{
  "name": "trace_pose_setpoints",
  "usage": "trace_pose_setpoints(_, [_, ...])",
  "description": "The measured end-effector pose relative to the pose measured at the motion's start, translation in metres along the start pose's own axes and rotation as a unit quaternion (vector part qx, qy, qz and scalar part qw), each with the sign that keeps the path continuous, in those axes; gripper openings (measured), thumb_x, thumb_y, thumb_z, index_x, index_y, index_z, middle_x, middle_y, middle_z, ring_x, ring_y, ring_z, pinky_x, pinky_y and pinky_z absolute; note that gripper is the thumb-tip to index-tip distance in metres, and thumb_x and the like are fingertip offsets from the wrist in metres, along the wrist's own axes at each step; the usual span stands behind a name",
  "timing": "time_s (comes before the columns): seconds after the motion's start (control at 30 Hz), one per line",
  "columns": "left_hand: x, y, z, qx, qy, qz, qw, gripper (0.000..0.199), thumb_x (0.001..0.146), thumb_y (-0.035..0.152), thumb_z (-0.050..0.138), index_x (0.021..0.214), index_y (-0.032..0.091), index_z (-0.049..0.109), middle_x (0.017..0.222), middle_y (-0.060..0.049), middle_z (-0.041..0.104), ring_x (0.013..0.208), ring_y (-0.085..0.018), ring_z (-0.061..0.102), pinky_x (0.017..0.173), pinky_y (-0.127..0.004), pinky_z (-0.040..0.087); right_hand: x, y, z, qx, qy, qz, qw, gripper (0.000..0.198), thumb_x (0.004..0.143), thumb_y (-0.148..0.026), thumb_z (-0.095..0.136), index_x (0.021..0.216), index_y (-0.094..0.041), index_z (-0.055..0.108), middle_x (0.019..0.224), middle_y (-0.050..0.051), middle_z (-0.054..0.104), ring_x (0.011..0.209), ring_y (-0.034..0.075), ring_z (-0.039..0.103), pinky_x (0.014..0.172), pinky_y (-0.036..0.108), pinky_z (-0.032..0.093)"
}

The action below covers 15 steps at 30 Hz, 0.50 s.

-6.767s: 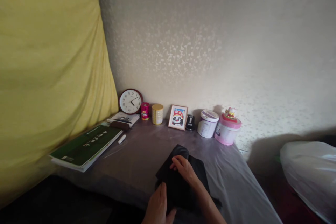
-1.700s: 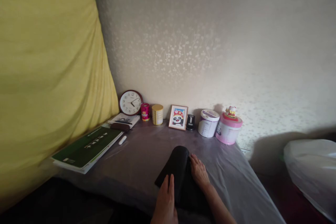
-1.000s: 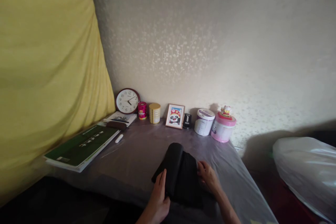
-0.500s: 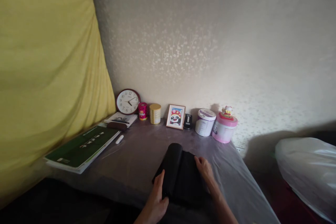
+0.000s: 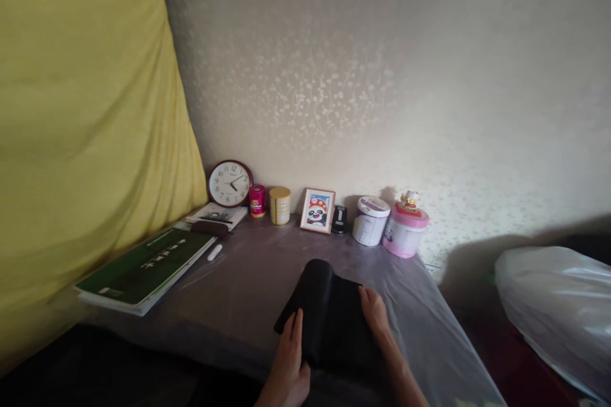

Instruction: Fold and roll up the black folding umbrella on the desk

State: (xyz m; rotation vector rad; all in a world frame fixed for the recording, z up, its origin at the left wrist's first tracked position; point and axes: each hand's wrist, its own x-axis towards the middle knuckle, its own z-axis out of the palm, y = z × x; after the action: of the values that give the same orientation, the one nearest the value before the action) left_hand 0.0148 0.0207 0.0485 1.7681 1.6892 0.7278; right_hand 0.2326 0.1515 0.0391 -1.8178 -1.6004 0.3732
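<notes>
The pale patterned wall (image 5: pixel 334 32) fills most of your view, cut off at the top and right. To your left the yellow cloth (image 5: pixel 86 108) runs out of frame and hides whatever is behind it. The table (image 5: pixel 243 299), under a grey cover, sinks into shadow at its near edge, where you cannot make out detail. A whitish plastic bag (image 5: pixel 558 292) is cut off on the right; its contents don't show.

The green book (image 5: pixel 147 261) lies at the left of the table, its lettering too small to read. Your black folded piece (image 5: pixel 312 305) lies on the table right in front of you, one side rounded into a roll, the other flatter; its near end is lost in the dark. Your left hand (image 5: pixel 286 359) rests its fingers along the roll, nearly straight; you cannot tell how firmly it grips. Your right hand (image 5: pixel 375 311) has its curled fingers pinching the far right edge, fingertips partly hidden.

The clock (image 5: pixel 230 183) leans by the wall, its right rim just behind the pink can (image 5: pixel 257 201). The pink-lidded tub (image 5: pixel 405 238) is partly covered by the white tub (image 5: pixel 371 226). The small dark object (image 5: pixel 339 220) beside the picture frame (image 5: pixel 317 211) is hard to identify, as is the little white object (image 5: pixel 214 252) near the book.
</notes>
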Motion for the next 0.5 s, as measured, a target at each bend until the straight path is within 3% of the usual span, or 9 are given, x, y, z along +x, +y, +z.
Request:
trace_pose_setpoints(0.27, [0.0, 0.006, 0.004, 0.075, -0.006, -0.01, 0.997, 0.091, 0.056, -0.005, 0.041, 0.141, 0.005, 0.01, 0.148, -0.019, 0.017, 0.135, -0.022, 0.022, 0.11, -0.031, 0.022, 0.006, -0.041, -0.007, 0.136, 0.007, -0.032, 0.99, 0.046, 0.077, -0.056, 0.032, 0.052, -0.022, 0.05, 0.056, 0.005, 0.061, 0.057, 0.019, 0.057, 0.052, 0.027, 0.04])
trace_pose_setpoints(0.37, [0.001, 0.005, 0.007, 0.082, 0.0, -0.009, 0.997, 0.092, 0.055, -0.005, 0.043, 0.141, 0.005, 0.011, 0.148, -0.019, 0.018, 0.135, -0.023, 0.022, 0.11, -0.032, 0.022, 0.012, -0.062, 0.002, 0.165, 0.015, -0.038, 0.985, 0.047, 0.073, -0.061, 0.035, 0.05, -0.023, 0.047, 0.053, 0.005, 0.059, 0.056, 0.018, 0.055, 0.053, 0.027, 0.04])
trace_pose_setpoints(0.5, [0.003, -0.004, 0.013, 0.072, 0.012, 0.001, 0.997, 0.095, 0.053, -0.004, 0.045, 0.141, 0.007, 0.012, 0.149, -0.018, 0.017, 0.135, -0.024, 0.022, 0.11, -0.033, 0.022, 0.018, -0.084, 0.022, 0.166, 0.007, -0.038, 0.985, 0.042, 0.076, -0.054, 0.037, 0.054, -0.021, 0.053, 0.06, 0.007, 0.064, 0.062, 0.019, 0.059, 0.059, 0.027, 0.043])
